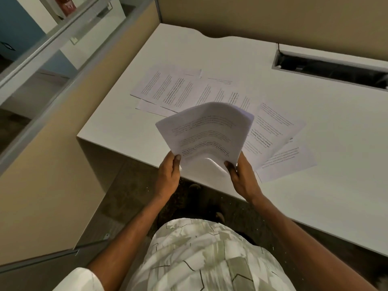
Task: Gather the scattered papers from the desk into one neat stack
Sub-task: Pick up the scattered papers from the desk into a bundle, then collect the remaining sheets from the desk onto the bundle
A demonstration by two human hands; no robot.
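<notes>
1. A beige partition (pixel 52 164) runs along the left of a white counter (pixel 315 196).
2. Loose printed sheets (pixel 172 89) lie fanned and overlapping on the counter's far left.
3. The left hand (pixel 168 175) grips the bundle's near left corner, thumb on top.
4. The bundle (pixel 204 133) is lifted above the counter's near edge, bowed upward.
5. The right hand (pixel 243 177) pinches its near right corner.
6. More sheets (pixel 275 131) lie spread to the right.
</notes>
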